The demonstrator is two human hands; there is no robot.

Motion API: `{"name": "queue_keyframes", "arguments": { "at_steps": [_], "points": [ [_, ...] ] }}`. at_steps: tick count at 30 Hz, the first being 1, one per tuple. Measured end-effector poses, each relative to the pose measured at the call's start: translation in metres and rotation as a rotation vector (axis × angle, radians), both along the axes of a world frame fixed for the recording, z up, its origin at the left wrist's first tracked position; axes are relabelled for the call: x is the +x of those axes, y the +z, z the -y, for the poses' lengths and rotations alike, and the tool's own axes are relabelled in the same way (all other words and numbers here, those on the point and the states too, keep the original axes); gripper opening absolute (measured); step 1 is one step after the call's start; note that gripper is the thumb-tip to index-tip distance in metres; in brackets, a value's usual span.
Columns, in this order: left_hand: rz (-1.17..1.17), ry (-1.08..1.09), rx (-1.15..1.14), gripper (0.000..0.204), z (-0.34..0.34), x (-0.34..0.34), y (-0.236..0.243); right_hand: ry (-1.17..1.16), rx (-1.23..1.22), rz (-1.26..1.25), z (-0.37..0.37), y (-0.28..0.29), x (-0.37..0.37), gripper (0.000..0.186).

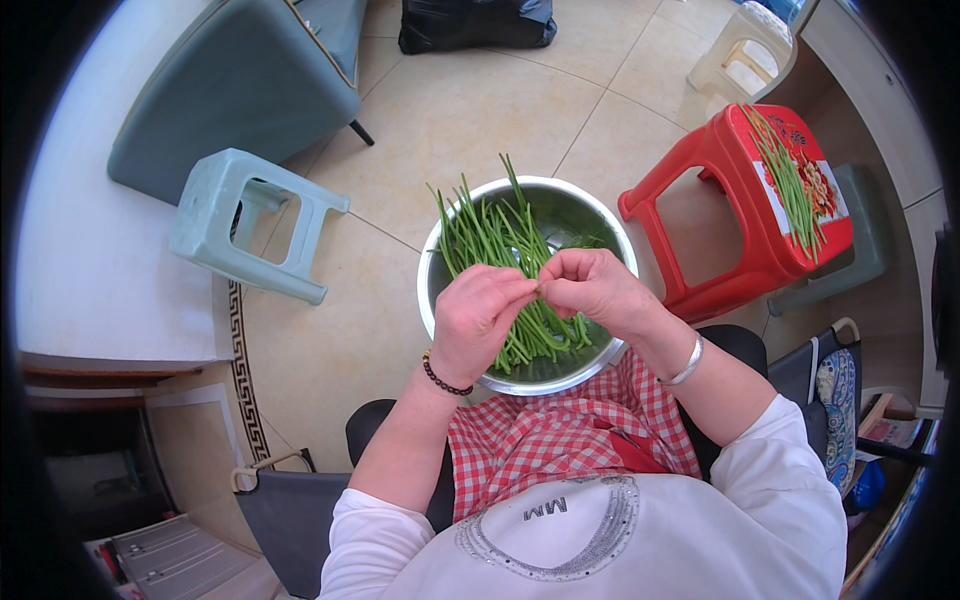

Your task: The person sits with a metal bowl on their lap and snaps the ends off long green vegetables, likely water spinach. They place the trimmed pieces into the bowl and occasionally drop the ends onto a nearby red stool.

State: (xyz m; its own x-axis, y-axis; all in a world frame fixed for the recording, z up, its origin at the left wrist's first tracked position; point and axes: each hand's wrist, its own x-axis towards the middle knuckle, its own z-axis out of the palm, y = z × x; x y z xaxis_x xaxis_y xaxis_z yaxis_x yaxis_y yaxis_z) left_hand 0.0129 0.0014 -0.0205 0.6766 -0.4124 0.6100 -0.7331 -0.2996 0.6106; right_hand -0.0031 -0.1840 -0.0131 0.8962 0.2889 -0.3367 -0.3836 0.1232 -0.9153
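Note:
Long green stems (pixel 480 232), which look like garlic scapes, lie bunched in a wide steel basin (pixel 622 240) in front of my lap. Over the basin my left hand (pixel 482 312) and my right hand (pixel 592 287) meet, fingertips almost touching. Both are closed in a pinch. Whatever sits between the fingertips is too small to make out. Some stems lean on the basin's far left rim and stick out past it; shorter pieces show below my hands. My hands hide the middle of the bunch.
A red plastic stool (pixel 722 215) at the right carries a row of green stems (pixel 785 185). A pale blue stool (pixel 265 215) stands at the left, near a grey-blue chair (pixel 235 95). A black plastic bag (pixel 478 25) lies on the tiled floor at the far side.

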Motion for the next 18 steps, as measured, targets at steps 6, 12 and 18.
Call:
{"name": "queue_keyframes", "arguments": {
  "at_steps": [6, 12, 18],
  "points": [
    [-0.752, 0.07, -0.568, 0.011, -0.009, 0.003, 0.001, -0.03, -0.408, 0.107, 0.013, -0.015, 0.009, 0.012],
    [-0.893, 0.012, -1.107, 0.013, -0.041, 0.03, -0.007, -0.049, -1.048, 0.4, 0.02, -0.011, 0.011, 0.016],
    [-1.017, -0.051, -1.183, 0.014, -0.053, 0.033, -0.01, 0.138, -1.11, 0.345, 0.009, -0.009, 0.011, 0.017]
  ]
}}
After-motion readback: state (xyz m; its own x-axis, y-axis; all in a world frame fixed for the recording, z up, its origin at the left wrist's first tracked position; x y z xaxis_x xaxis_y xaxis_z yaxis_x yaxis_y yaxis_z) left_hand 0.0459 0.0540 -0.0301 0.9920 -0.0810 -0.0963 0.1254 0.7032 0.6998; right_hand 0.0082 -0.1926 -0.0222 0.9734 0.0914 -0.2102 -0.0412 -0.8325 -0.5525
